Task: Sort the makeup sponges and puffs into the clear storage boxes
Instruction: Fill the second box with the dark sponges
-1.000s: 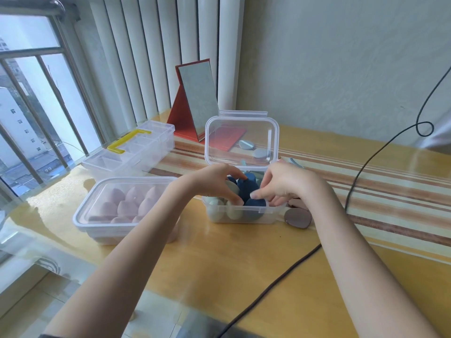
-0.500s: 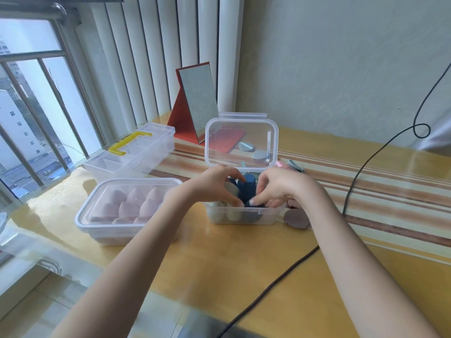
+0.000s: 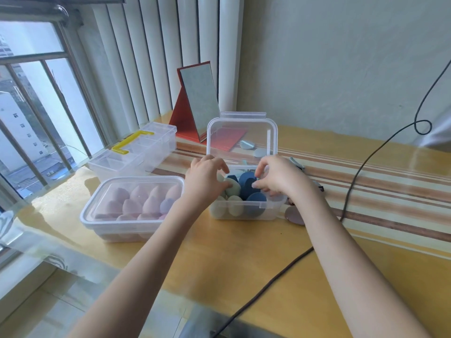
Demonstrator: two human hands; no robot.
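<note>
No readable text, labels, brand names, numbers or signs anywhere in view: none on the clear storage boxes (image 3: 244,211), none on their lids, none on the sponges, none on the tabletop (image 3: 244,259).

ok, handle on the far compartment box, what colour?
Yellow handle on the clear box, head view.

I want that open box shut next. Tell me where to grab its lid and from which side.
Take the lid by its free top edge, at the latch flap, reaching from above and behind. It stands upright, hinged along the far rim of the open box, so that edge likely swings forward most easily. First withdraw the left hand and right hand.
</note>
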